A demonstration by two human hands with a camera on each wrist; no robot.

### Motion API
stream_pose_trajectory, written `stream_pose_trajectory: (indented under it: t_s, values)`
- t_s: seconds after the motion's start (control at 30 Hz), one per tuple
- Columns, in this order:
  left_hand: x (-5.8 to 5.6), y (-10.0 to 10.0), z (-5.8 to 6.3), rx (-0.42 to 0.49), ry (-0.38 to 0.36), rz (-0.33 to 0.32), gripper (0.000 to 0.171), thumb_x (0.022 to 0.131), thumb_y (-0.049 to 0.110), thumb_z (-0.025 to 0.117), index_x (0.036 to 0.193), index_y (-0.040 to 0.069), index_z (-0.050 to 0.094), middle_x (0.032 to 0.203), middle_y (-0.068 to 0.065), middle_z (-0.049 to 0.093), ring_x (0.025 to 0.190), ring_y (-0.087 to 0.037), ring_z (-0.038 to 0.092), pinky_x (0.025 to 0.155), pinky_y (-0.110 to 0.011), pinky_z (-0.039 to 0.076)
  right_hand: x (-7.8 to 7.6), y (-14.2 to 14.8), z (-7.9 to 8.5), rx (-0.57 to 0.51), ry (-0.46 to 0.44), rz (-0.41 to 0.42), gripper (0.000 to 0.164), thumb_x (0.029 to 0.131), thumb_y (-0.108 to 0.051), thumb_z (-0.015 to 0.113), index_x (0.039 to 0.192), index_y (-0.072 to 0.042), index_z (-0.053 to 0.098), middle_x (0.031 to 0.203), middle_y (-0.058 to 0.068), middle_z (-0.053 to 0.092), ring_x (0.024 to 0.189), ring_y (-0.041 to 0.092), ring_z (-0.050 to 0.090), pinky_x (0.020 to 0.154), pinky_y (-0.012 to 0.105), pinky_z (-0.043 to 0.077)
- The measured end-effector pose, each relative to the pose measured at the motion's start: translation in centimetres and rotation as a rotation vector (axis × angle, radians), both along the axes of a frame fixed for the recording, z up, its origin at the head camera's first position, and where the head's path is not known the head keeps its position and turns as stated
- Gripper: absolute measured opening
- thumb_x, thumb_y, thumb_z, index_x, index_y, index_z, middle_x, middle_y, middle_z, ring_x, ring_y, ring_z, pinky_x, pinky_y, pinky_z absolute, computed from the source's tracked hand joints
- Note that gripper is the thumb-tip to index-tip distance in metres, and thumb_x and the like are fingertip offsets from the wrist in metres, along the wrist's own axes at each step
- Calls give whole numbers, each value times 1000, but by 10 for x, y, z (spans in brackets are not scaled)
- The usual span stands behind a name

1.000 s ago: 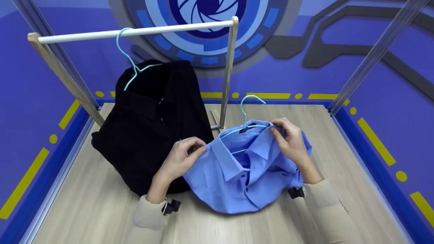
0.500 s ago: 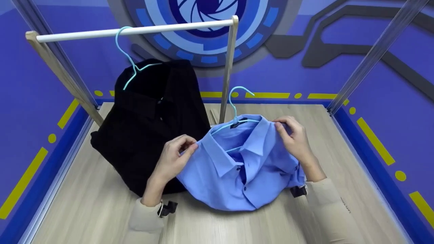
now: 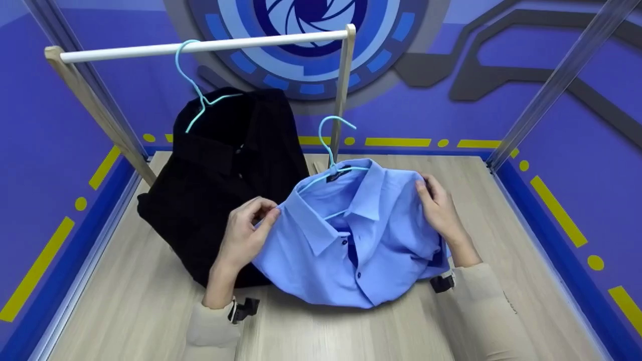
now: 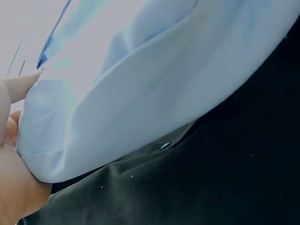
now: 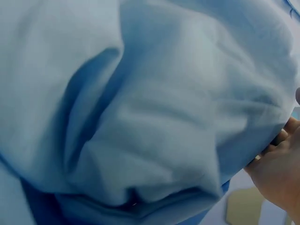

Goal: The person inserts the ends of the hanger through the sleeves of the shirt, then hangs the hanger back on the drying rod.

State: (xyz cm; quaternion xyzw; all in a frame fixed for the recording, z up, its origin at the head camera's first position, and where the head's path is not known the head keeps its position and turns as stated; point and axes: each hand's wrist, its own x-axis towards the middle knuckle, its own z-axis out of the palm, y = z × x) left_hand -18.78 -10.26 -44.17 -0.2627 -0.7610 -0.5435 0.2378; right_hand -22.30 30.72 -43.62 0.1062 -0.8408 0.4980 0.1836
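A light blue collared shirt (image 3: 311, 271) is on a turquoise hanger (image 3: 321, 136), whose hook stands up above the collar. My left hand (image 3: 244, 234) pinches the shirt's shoulder on the left between thumb and fingers. On the other side my right hand (image 3: 441, 208) grips the opposite shoulder, thumb on the front of the cloth. In the left wrist view the left hand (image 4: 21, 183) holds the edge of the blue cloth in front of black fabric. Bunched blue cloth fills the right wrist view, with the right hand (image 5: 279, 168) at its right edge.
A black shirt (image 3: 200, 200) hangs from a second turquoise hanger (image 3: 181, 67) on the white bar (image 3: 271, 40) of a wooden-legged rack, left of the blue shirt. Purple and blue panels enclose the wooden tabletop (image 3: 115, 301) at the back and sides.
The blue shirt and its hanger have shifted left and slightly up. My hands have moved apart, the right one sliding outward along the shoulder. The black shirt stays on the rack.
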Motion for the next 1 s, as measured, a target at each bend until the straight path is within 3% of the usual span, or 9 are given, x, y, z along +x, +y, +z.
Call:
stream_pose_trajectory:
  t_s: [0.07,0.3,0.43,0.57,0.83,1.0]
  values:
    - [1,-2,0,4,8,17,7,97,4,71,92,10,72,84,5,66,71,-15,58,64,-22,46,0,1,-1,18,-25,-9,30,108,-8,49,128,11,60,119,25,65,102,18,57,89,22,41]
    - [2,-7,3,21,21,79,5,96,3,72,93,7,73,84,2,67,71,-16,58,65,-21,47,-23,26,-40,106,-59,-70,38,109,-29,53,126,3,64,115,18,68,103,26,61,89,33,43]
    - [2,-10,5,39,27,113,5,95,1,73,92,5,73,83,0,66,70,-16,58,64,-20,47,-24,29,-45,155,-31,-95,35,106,-28,59,121,3,65,106,19,68,96,32,62,85,40,44]
    - [4,-12,9,54,33,160,7,93,-4,72,90,2,72,82,-3,66,70,-16,58,64,-20,46,-25,32,-51,182,-31,-92,32,104,-22,62,120,5,64,106,23,67,99,37,62,88,47,44]
    - [20,-9,36,42,69,244,7,90,-13,69,87,-7,69,78,-12,64,68,-18,55,63,-21,45,-21,32,-58,154,-189,-13,39,107,-23,56,134,5,56,128,27,62,118,44,60,98,56,48]
    - [14,-18,27,25,80,301,6,91,-9,71,89,-3,71,78,-8,64,68,-17,54,62,-27,44,-18,32,-56,184,-240,8,51,108,-36,54,143,2,50,123,24,65,112,38,63,96,52,48]
